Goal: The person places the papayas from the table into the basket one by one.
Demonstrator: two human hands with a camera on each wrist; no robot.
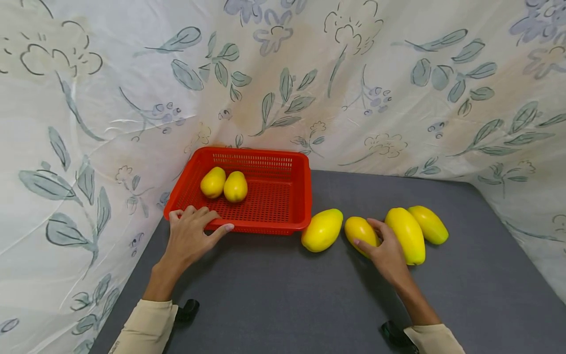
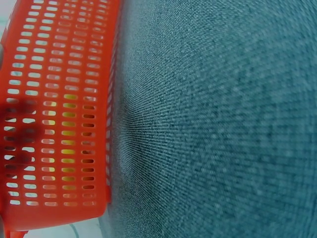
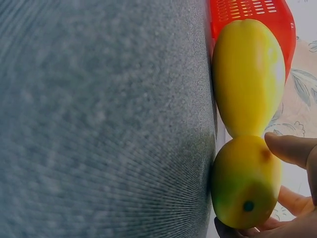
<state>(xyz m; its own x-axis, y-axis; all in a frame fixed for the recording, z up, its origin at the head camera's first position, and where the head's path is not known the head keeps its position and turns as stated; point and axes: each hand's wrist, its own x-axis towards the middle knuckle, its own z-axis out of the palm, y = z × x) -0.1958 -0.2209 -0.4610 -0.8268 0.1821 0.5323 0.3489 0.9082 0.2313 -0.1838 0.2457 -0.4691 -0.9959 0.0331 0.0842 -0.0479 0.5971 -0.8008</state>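
A red plastic basket (image 1: 265,227) stands at the back left of the table. My left hand (image 1: 190,236) grips its near left rim, fingers over the edge and thumb along the front. Two yellow mangoes (image 1: 235,187) lie side by side in the basket's left half. With thumb and fingers, my right hand (image 1: 389,253) holds a small yellow mango (image 1: 359,233) that rests on the table. In the right wrist view this mango (image 3: 245,183) shows a greenish patch and a dark stem spot. A larger mango (image 1: 323,230) lies between it and the basket.
Right of my right hand lie a long yellow mango (image 1: 406,236) and a greenish-yellow one (image 1: 428,224), close together. The grey cloth tabletop (image 1: 283,295) runs toward me. A flowered curtain (image 1: 353,98) hangs behind and at both sides.
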